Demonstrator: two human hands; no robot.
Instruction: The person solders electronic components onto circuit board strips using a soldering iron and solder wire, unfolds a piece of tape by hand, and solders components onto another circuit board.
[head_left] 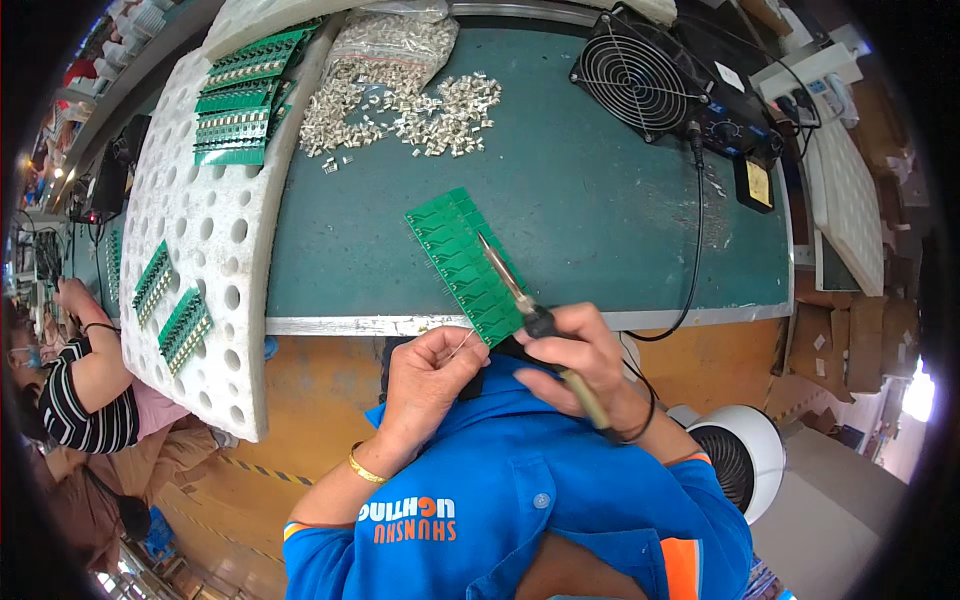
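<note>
A long green circuit board panel (447, 240) lies slantwise at the table's front edge, its near end close to my hands. Pins stick out along its left side. My right hand (585, 360) is closed round a soldering iron (540, 322), whose metal tip points up and left over the board. My left hand (430, 372) is pinched at the board's near left corner. A thin, pale wire, which looks like solder wire (461, 345), shows at its fingertips. Whether those fingers also touch the board, I cannot tell.
White foam (205, 215) with round holes carries several green boards (235, 122) at left. Small white connectors (450, 115) lie heaped beside a plastic bag (395, 45). A black fan (635, 75) and a soldering station (735, 130) with a cable stand at right. Another person (95, 385) sits at far left.
</note>
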